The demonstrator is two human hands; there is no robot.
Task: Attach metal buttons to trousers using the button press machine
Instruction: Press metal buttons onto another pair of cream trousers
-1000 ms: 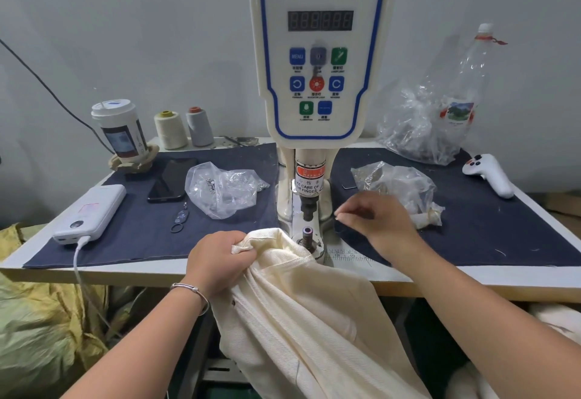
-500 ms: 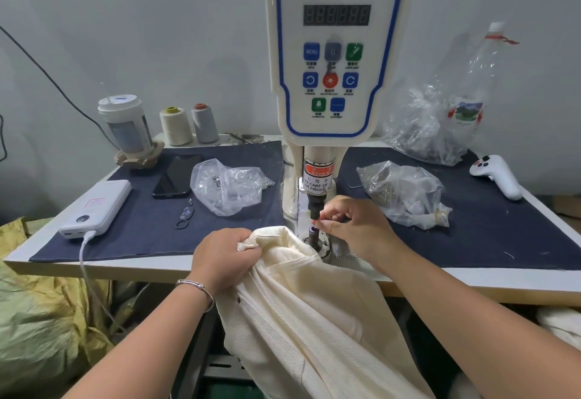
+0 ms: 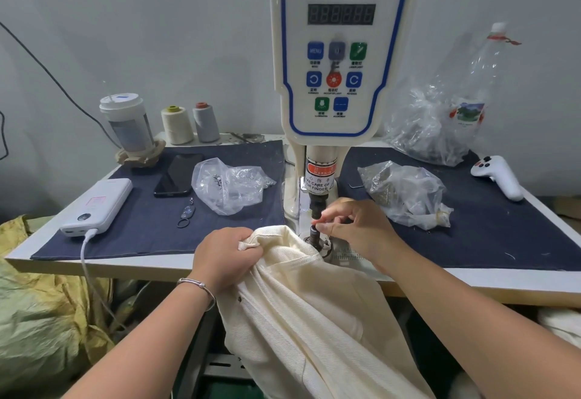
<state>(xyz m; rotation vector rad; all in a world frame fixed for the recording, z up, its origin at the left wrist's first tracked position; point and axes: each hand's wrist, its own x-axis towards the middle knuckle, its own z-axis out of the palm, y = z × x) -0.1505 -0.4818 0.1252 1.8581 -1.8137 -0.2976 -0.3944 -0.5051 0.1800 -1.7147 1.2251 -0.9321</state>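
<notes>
The white servo button machine [image 3: 341, 53] stands at the middle of the table, its dark punch [image 3: 317, 205] above a lower die post [image 3: 314, 235]. Cream trousers [image 3: 308, 310] hang over the table's front edge, their waistband bunched just left of the die. My left hand [image 3: 228, 257] grips that bunched waistband. My right hand [image 3: 353, 225] is at the die, thumb and forefinger pinching a small metal button part on top of the post. The part itself is mostly hidden by my fingertips.
Clear plastic bags of button parts lie left [image 3: 229, 185] and right [image 3: 405, 194] of the machine, a bigger bag [image 3: 430, 128] behind. A phone [image 3: 177, 175], power bank [image 3: 97, 207], cup [image 3: 127, 122], thread cones [image 3: 177, 125], a key ring [image 3: 185, 216] and a white controller [image 3: 500, 175] sit on the dark cloth [image 3: 503, 235].
My right hand came in from right of the machine to the die post and lowered its pinched fingertips onto it. My left hand kept its hold on the waistband.
</notes>
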